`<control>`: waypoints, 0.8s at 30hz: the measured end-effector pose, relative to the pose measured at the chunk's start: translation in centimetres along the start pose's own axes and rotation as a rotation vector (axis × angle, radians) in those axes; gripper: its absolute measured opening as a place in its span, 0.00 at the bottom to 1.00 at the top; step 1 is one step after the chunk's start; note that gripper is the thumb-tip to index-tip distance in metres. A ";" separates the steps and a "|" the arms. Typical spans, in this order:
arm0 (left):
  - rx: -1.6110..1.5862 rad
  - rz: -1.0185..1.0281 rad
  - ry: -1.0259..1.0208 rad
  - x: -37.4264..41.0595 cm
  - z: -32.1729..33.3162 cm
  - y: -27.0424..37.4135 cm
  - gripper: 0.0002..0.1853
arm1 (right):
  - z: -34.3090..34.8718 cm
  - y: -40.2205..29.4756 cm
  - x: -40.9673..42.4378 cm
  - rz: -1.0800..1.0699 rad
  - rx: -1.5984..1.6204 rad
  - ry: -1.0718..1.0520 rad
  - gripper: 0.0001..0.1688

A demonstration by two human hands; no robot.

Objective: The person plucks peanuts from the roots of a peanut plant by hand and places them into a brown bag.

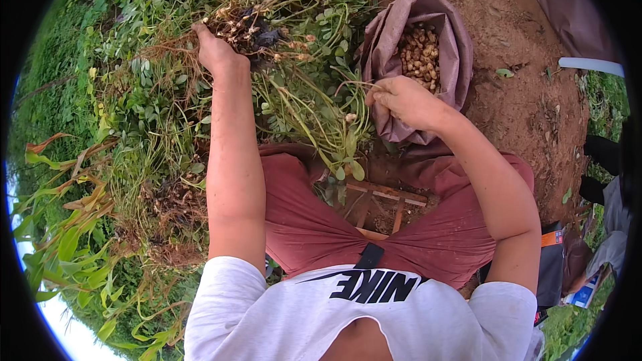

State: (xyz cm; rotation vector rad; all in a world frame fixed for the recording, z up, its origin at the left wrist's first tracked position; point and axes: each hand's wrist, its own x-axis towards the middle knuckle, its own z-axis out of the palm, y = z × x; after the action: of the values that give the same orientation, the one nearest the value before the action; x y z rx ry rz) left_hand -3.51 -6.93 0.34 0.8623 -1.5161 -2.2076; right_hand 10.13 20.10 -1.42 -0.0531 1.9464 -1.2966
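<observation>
At the upper left, my left hand (pixel 215 52) grips a clump of uprooted peanut plants (pixel 301 105) by the root end; the fingers are mostly hidden. Pale pods (pixel 298 50), soil and a scrap of black plastic film (pixel 266 37) show among the roots. My right hand (pixel 401 100) is bent over the near rim of a brown woven sack (pixel 383 35), pinching a thin stem (pixel 353 82) between thumb and fingers. Inside the rolled-down sack lie many peanuts in the shell (pixel 421 55).
Heaped peanut plants (pixel 160 75) fill the left side, with maize leaves (pixel 70 240) at lower left. Bare reddish soil (pixel 521 105) lies right of the sack. Beneath me is a wooden stool frame (pixel 386 195). A dark bag (pixel 551 260) and part of another person (pixel 612 210) are at right.
</observation>
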 end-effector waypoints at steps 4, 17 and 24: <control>0.059 -0.101 -0.089 -3.6 2.5 0.0 0.31 | -1.2 -3.4 1.1 -0.035 0.620 0.135 0.11; 0.469 -0.139 -0.414 -7.2 3.1 -2.8 0.45 | -1.0 -7.0 4.6 -0.432 0.400 0.241 0.13; 0.498 0.050 -0.675 -7.8 2.0 -4.3 0.37 | -0.9 -8.1 6.3 -0.325 -0.047 0.535 0.17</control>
State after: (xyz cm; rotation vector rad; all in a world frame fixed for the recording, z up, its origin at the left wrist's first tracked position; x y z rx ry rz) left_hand 1.41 0.65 -0.80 0.1627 -2.4288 -2.2293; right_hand 2.25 14.19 1.61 -0.0503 2.5002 -1.5944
